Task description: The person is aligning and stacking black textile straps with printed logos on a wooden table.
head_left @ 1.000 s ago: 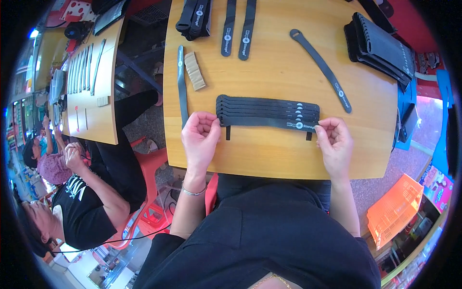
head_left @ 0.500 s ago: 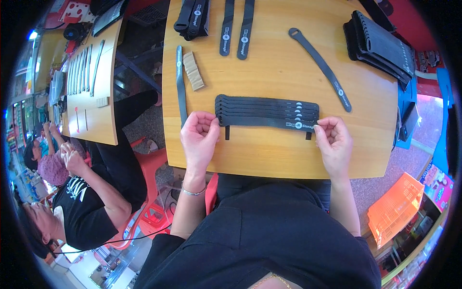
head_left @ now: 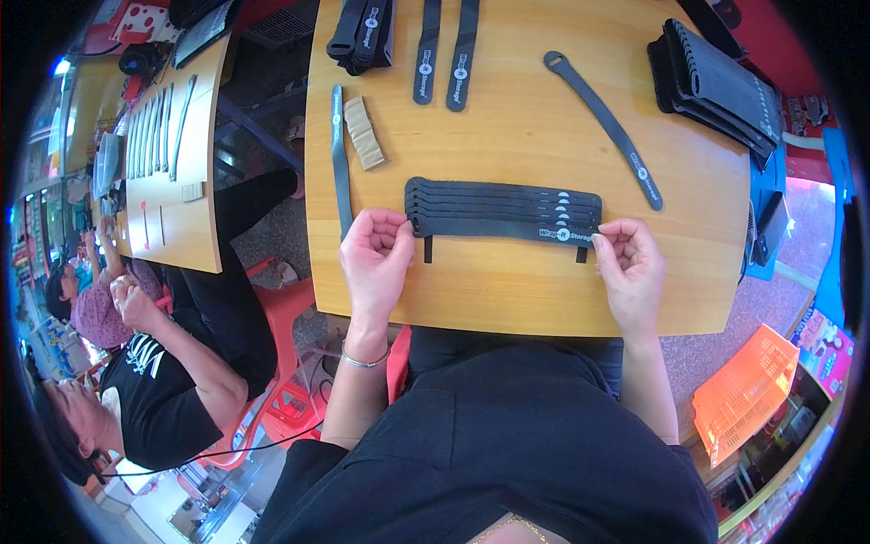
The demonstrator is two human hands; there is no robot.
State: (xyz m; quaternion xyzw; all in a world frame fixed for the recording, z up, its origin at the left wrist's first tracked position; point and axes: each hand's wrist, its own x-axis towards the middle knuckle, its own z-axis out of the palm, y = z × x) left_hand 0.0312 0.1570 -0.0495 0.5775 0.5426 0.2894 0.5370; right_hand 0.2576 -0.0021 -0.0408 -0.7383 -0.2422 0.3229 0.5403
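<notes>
Several black hook-and-loop straps lie overlapped in a fanned row in front of me, their slotted ends on the left. My left hand [head_left: 378, 257] pinches the left end of the nearest strap [head_left: 489, 228]. At its other end, near the white print, my right hand [head_left: 628, 269] pinches the tip between thumb and fingers. Two short black tabs [head_left: 429, 250] stick out below the row, one near each end. Beside my left hand, a single narrow strap [head_left: 340, 163] lies lengthwise along the table's left side.
Near that strap is a tan ridged strip [head_left: 364, 134]. Two straps [head_left: 426, 54] and a bundle of straps [head_left: 362, 36] lie at the back. One loose strap [head_left: 607, 131] slants at right, before a thick strap stack [head_left: 716, 86]. A co-worker [head_left: 172, 363] sits at another table on the left.
My hands and the straps between them have stayed almost still. At the left, people's hands have shifted slightly.
</notes>
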